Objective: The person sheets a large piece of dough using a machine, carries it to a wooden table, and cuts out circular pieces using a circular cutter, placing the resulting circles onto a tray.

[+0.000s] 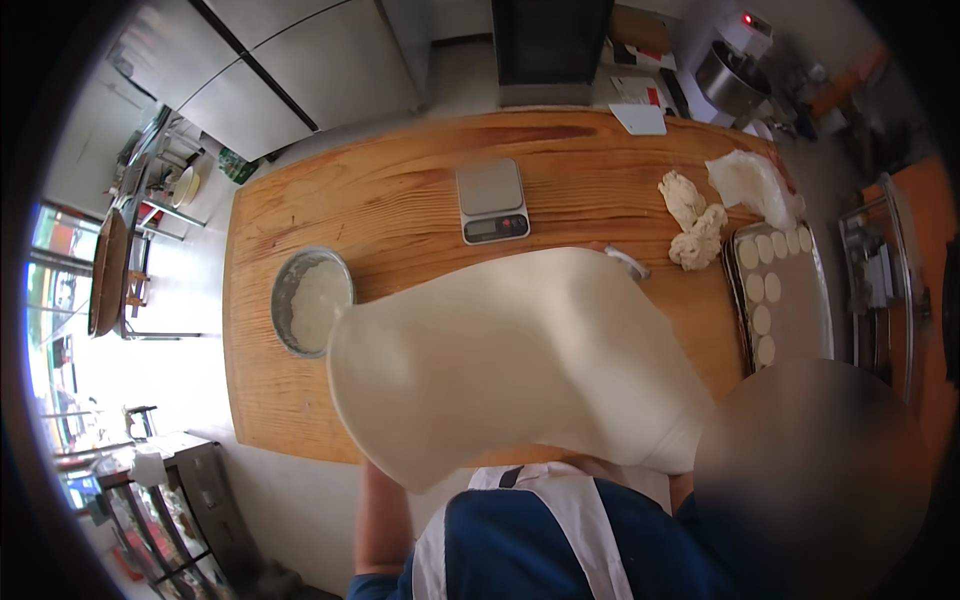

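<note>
A large, smooth, pale sheet of dough (500,360) spreads over the near half of the wooden table, lifted and draped with a raised fold on its right side. My left forearm (385,520) goes up under its near left edge. On the right, a bit of my right forearm (681,488) shows below the sheet's near corner. Both hands are hidden by the dough, so their fingers cannot be seen. Just left of the sheet stands a round metal bowl (280,318) with white flour (320,303) in it. A small whitish item (628,263) peeks out at the sheet's far edge.
On the wooden table (380,200) are a kitchen scale (492,190), lumps of rough dough (697,235), a crumpled plastic bag (755,185) and a tray (800,310) with several dough rounds. A mixer (735,75) stands beyond. A blurred round patch covers the lower right.
</note>
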### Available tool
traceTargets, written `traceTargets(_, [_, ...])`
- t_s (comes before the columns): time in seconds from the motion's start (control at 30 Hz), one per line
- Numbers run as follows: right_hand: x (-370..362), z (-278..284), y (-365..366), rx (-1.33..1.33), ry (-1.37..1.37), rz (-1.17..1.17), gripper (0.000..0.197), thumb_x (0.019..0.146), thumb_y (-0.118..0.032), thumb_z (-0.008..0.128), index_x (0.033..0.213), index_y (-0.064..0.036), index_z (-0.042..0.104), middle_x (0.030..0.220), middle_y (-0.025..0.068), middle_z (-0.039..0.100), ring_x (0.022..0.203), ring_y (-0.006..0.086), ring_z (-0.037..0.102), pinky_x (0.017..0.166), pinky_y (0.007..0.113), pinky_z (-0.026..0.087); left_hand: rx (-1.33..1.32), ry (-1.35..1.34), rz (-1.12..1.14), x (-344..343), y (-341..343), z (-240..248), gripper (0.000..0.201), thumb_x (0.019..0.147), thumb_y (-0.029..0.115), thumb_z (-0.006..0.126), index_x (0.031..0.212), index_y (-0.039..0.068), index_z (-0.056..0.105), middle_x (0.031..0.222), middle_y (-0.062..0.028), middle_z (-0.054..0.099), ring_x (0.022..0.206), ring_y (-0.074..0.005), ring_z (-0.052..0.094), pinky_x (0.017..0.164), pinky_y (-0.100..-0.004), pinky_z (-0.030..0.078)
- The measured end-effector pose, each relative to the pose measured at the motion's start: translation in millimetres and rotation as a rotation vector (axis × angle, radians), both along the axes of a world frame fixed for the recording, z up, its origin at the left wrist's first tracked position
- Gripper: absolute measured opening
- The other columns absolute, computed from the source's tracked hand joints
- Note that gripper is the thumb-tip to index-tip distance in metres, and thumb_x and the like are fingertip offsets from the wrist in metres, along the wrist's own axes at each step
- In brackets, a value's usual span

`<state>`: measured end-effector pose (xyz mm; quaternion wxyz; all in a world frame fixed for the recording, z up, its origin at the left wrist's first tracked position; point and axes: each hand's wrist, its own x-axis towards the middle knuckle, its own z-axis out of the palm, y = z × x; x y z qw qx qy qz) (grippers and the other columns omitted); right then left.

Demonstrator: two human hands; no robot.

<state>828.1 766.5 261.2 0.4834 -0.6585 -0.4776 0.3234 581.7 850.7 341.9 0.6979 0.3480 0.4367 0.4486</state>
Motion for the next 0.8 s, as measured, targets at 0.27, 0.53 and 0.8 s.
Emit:
traceTargets(0.27, [33, -48, -40, -0.031, -0.128, -0.340, 0.027, 0.077, -0.016, 0.050, 0.098, 0.0017, 0.049, 0.093, 0.0105, 0.055, 0.083, 0.0194, 0.053, 0.074, 0.029, 0.040, -0.505, 0.059, -0.060, -147, 51, -122, 0.043, 0.084, 0.028, 0.042, 0.120, 0.005, 0.036, 0.111, -0.0127, 0.047, 0.099, -0.0245, 0.047, 0.081, -0.0357, 0.042])
traceTargets(0.53, [131, -79, -37, -0.288, 0.235, -0.553, 0.032, 0.079, -0.017, 0.051, 0.103, 0.0028, 0.048, 0.097, 0.0109, 0.055, 0.086, 0.0188, 0.053, 0.077, 0.028, 0.040, -0.205, 0.189, -0.214, -133, 87, -127, 0.032, 0.077, 0.005, 0.051, 0.109, 0.002, 0.045, 0.094, -0.0069, 0.056, 0.083, -0.0170, 0.055, 0.071, -0.0290, 0.047])
traceTargets(0.8, [122, -64, -27, -0.552, -0.197, -0.353, 0.053, 0.062, -0.024, 0.067, 0.104, 0.0018, 0.046, 0.098, 0.0182, 0.053, 0.093, 0.0285, 0.051, 0.078, 0.032, 0.039, -0.264, 0.503, -0.294, -147, 39, -130, 0.038, 0.074, 0.009, 0.058, 0.107, -0.003, 0.043, 0.096, -0.0113, 0.054, 0.081, -0.0185, 0.055, 0.068, -0.0301, 0.047])
